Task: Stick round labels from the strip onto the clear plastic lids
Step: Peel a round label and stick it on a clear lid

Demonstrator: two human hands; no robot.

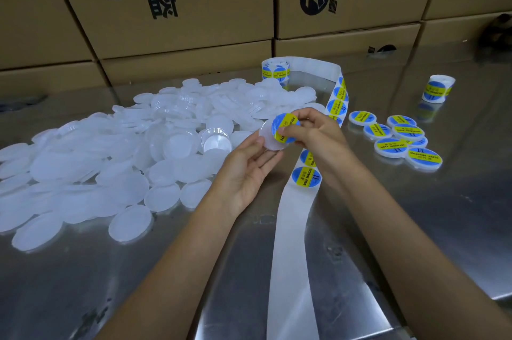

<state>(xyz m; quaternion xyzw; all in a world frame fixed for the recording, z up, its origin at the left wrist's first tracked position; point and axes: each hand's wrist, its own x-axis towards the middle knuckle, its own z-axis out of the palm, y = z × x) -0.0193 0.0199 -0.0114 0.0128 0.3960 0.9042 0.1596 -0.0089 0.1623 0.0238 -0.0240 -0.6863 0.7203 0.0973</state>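
Observation:
My left hand (249,170) holds a clear plastic lid (270,140) by its edge, thumb on the rim, just above the table. My right hand (313,129) pinches a round blue and yellow label (285,126) and lays it against that lid; my fingers cover part of the label. The label strip (306,173) runs under my hands from a roll (275,69) at the back, with two labels showing below my right hand and bare backing paper trailing toward me.
A big heap of unlabelled clear lids (124,151) covers the left of the steel table (415,229). Several labelled lids (399,140) lie at the right. A second small label roll (439,89) stands far right. Cardboard boxes (180,7) wall the back.

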